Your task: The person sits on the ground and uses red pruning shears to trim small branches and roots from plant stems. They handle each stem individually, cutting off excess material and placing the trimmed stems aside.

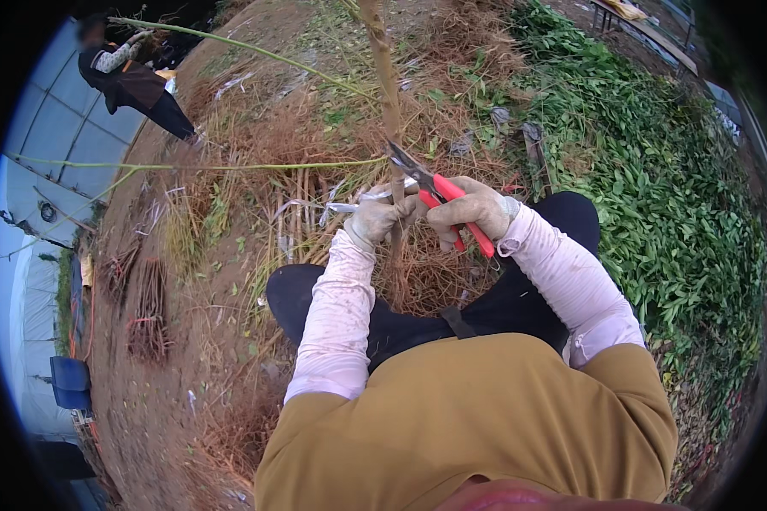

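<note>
My right hand point(476, 211), in a pale work glove, is closed around the red handles of a pair of pruning shears point(431, 182). The dark jaws point up and left, beside the stem of a young tree point(387, 83). My left hand point(377, 220), gloved too, grips the lower stem near a strip of whitish film point(345, 207). Its fingers are close to those of my right hand. Fine brown roots point(399, 287) spread at the stem's lower end, between my knees. Thin green side branches point(262, 167) reach left from the stem. Whether the jaws touch the stem I cannot tell.
Cut stems point(300, 217) and dry roots lie on the soil beyond my hands. A large heap of green leafy cuttings point(684, 211) is at right. Tied bundles of brown stems point(147, 313) lie at left. Another person point(134, 76) stands at upper left near a pale sheet wall point(77, 121).
</note>
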`<control>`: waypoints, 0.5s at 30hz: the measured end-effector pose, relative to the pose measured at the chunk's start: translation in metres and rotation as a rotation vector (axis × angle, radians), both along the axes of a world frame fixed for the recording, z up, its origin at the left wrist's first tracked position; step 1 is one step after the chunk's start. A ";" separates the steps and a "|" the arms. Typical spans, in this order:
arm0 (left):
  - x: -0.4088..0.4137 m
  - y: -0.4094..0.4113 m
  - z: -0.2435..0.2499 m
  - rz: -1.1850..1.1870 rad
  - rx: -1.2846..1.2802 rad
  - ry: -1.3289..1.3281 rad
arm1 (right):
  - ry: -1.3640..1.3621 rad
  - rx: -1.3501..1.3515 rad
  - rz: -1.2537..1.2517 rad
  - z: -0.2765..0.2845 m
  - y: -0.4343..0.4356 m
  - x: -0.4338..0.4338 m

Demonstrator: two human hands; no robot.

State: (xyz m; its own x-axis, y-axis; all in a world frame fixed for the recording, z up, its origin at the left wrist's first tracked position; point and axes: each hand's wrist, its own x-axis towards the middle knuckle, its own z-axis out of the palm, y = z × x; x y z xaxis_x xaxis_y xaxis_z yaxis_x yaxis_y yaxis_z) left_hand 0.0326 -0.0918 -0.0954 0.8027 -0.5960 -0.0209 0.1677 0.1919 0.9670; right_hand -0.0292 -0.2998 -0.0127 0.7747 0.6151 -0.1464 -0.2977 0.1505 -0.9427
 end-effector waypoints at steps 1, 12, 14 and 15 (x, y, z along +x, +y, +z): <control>-0.001 0.002 -0.009 0.045 -0.034 0.012 | 0.029 0.022 -0.020 -0.001 0.008 -0.004; -0.010 0.020 -0.013 0.015 0.045 0.022 | -0.016 -0.166 0.118 0.004 0.019 0.000; -0.011 0.026 -0.019 0.000 0.034 -0.016 | -0.035 -0.203 0.176 0.006 0.017 -0.001; -0.014 0.026 -0.020 -0.010 0.029 -0.058 | -0.029 -0.196 0.216 0.005 0.015 -0.001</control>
